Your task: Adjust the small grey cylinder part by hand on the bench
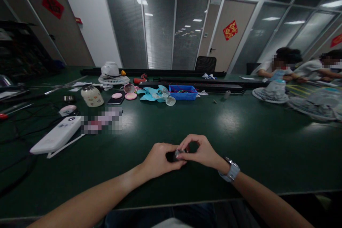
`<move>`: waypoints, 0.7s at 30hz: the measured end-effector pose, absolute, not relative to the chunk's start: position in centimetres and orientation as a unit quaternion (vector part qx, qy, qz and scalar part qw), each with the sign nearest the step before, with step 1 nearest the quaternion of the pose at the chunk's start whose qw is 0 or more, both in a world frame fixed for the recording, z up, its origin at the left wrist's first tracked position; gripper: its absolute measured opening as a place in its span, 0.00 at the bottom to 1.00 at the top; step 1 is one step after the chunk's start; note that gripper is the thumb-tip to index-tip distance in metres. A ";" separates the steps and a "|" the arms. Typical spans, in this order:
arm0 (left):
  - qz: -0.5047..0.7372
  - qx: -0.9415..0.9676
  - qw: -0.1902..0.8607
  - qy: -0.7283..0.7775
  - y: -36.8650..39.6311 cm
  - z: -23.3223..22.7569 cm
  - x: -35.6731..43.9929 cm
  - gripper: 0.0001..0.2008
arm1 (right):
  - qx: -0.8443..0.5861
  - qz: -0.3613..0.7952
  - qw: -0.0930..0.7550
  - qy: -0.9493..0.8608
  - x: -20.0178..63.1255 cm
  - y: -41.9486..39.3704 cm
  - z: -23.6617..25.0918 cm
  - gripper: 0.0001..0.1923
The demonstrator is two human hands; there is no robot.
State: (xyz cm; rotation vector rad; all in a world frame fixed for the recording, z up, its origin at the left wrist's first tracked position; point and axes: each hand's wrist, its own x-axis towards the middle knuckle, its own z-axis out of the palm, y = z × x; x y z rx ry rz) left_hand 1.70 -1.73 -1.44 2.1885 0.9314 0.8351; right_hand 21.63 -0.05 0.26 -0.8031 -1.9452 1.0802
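Observation:
Close to the table's front edge, my two hands meet over a small dark cylindrical thing with a shiny top (178,154). My left hand (158,160) curves around it from the left, thumb and fingers closed on its sides. From the right, my right hand (200,152) pinches its top between thumb and fingertips. Fingers hide much of the piece, and it is too small to tell its kind. A watch (232,170) is on my right wrist.
On the green table (171,123) are a white power bank (57,134) with a cable, a patterned jar (92,96), blue petal-shaped pieces (152,93) and a blue bin (187,96). Fan parts (271,94) lie at right, near two people (283,62).

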 end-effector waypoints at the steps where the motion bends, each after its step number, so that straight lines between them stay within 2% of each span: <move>1: 0.314 0.827 0.308 0.350 -1.7 -1.4 1.7 0.09 | -0.320 0.413 0.380 -0.763 21.6 0.0 0.3 0.11; 8: 0.321 0.831 0.302 0.339 -1.7 -1.2 1.7 0.13 | -0.324 0.401 0.389 -0.763 21.6 0.3 0.1 0.09; 17: 0.327 0.833 0.286 0.343 -1.9 -1.3 1.8 0.08 | -0.301 0.444 0.390 -0.749 21.7 0.5 0.1 0.12; 21: 0.320 0.832 0.274 0.361 -1.8 -1.4 1.9 0.14 | -0.298 0.476 0.415 -0.716 22.4 1.4 -0.2 0.15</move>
